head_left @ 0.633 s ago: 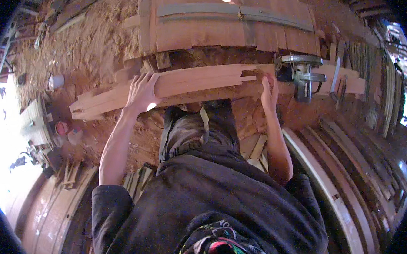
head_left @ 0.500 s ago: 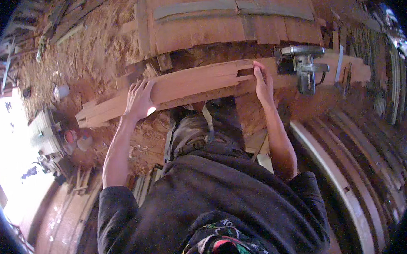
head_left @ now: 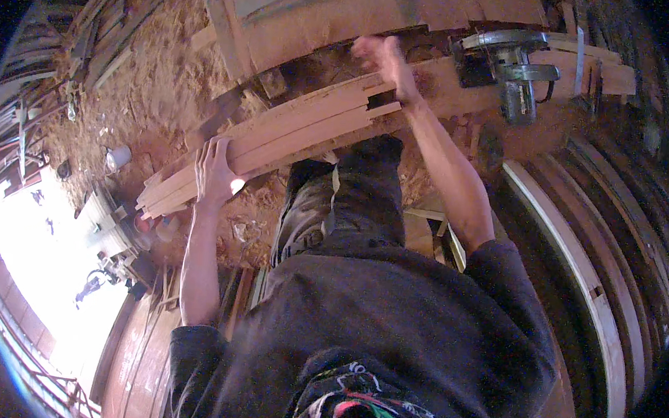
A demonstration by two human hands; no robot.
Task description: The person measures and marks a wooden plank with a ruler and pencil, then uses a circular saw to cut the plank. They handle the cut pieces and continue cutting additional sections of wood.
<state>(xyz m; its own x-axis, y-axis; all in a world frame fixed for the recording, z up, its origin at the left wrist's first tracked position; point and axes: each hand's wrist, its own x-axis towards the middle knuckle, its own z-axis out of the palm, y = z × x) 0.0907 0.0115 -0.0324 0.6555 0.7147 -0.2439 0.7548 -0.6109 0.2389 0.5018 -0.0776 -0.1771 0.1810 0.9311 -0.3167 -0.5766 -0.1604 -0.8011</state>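
Note:
A long bundle of reddish-brown wooden planks [head_left: 301, 126] lies slanted in front of my legs, its far right end higher. Lines along its face suggest several lengths side by side, and a dark notch is cut between prongs at the right end. My left hand [head_left: 213, 172] grips the planks near their left end, fingers laid across the face and thumb at the near edge. Raised over the notched end, my right hand [head_left: 390, 68] holds nothing; its fingers are apart and blurred by motion. Its wrist overlaps the wood, so contact there is unclear.
A circular saw [head_left: 512, 66] rests on a wide board to the right. Wooden panels [head_left: 323, 24] lie beyond the planks. Long timbers [head_left: 569, 262] are stacked at the right. Sawdust and shavings cover the ground, with a white cup-like container [head_left: 118, 158] at left.
My right hand has left the planks' right end and swung up and to the left. My left hand stays on the planks. The view has turned slightly, and the planks' slant looks steeper.

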